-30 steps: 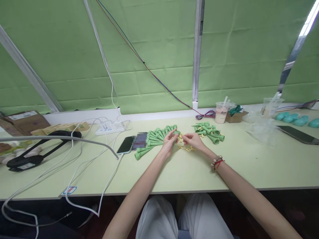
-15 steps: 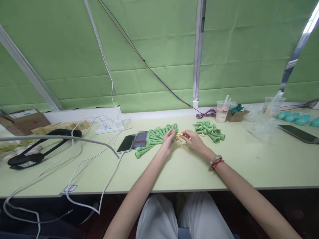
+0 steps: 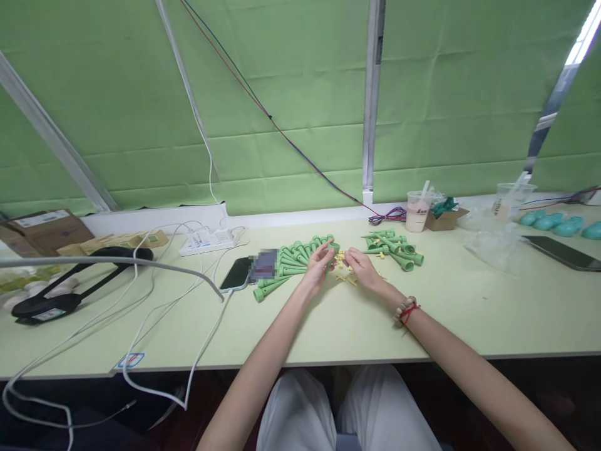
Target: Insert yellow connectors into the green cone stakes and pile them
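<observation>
Right hand (image 3: pixel 361 268) slid nearer left hand (image 3: pixel 319 266), yellow pieces (image 3: pixel 342 260) between

Phone (image 3: pixel 237 274) left of tubes (image 3: pixel 291 263), cup (image 3: pixel 417 212) behind.

Small assembly workshop: long bench (image 3: pixel 469 313), green plastic parts (image 3: pixel 291 263) in piles, power strip (image 3: pixel 206 240), green partition cloth (image 3: pixel 282 94).

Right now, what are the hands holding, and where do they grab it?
The left hand pinches a green tube near its tip. The right hand touches small yellow pieces; its grip cannot be told.
</observation>
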`<state>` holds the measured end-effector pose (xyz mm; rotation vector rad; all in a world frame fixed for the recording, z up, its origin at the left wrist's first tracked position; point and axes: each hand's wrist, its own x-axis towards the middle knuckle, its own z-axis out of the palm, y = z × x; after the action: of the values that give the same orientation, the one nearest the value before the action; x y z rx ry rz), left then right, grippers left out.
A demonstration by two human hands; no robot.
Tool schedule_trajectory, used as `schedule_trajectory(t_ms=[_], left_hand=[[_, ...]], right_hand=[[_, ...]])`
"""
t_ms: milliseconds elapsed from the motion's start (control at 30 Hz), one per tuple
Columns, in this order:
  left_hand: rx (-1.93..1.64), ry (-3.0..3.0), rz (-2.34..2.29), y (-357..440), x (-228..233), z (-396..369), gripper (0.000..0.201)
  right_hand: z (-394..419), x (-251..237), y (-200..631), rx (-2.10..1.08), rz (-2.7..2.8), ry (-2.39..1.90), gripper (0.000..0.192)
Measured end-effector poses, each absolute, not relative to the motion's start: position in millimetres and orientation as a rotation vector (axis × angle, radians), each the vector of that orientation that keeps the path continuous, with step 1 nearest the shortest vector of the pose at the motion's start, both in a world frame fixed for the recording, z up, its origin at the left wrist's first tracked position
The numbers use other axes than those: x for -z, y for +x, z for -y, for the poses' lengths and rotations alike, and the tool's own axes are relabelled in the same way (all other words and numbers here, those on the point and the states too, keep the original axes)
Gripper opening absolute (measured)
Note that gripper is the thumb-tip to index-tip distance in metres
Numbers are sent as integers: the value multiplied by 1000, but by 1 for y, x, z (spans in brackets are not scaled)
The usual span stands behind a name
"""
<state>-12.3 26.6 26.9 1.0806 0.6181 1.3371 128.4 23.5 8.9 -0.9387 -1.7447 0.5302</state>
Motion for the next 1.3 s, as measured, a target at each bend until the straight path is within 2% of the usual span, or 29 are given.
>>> schedule_trajectory(t_ms=[100,167,233,333,500,633,800,900,1000,1100,1200,1300], left_hand=[[-1325,1133,-637,-13,-28,-25,51],[-1321,1117,-657,-13,-28,-25,51],[-1323,1070,-673,-13,-27,-26,52],[-1343,1004,-695,-12,-24,-29,54],[-1358,1008,-723,-13,-23,-31,57],[-1333,1027,-734,-13,-24,-29,56],[-1360,992,-742,-13,-25,-29,57],[-1361,1002,-741,-13,-25,-29,57],[-1348,1001,-740,-13,-25,-29,57],[-1357,983,-746,-13,-25,-29,57],[-1362,989,-744,-13,-25,-29,56],[-1346,1008,-731,-13,-25,-30,55]], right_hand=[[-28,-4,120,-967,1603,-948,55],[-28,-3,118,-1043,1595,-965,58],[-26,-3,120,-872,1661,-981,55],[-23,-6,127,-528,1765,-981,38],[-22,-9,132,-300,1821,-997,30],[-19,-11,131,-371,1806,-1107,48],[-23,-11,132,-369,1713,-1039,32],[-26,-8,132,-389,1678,-1025,34],[-26,-7,131,-454,1704,-1082,46],[-26,-8,131,-436,1692,-1044,35],[-26,-9,131,-419,1653,-1007,32],[-26,-9,131,-501,1658,-1047,42]])
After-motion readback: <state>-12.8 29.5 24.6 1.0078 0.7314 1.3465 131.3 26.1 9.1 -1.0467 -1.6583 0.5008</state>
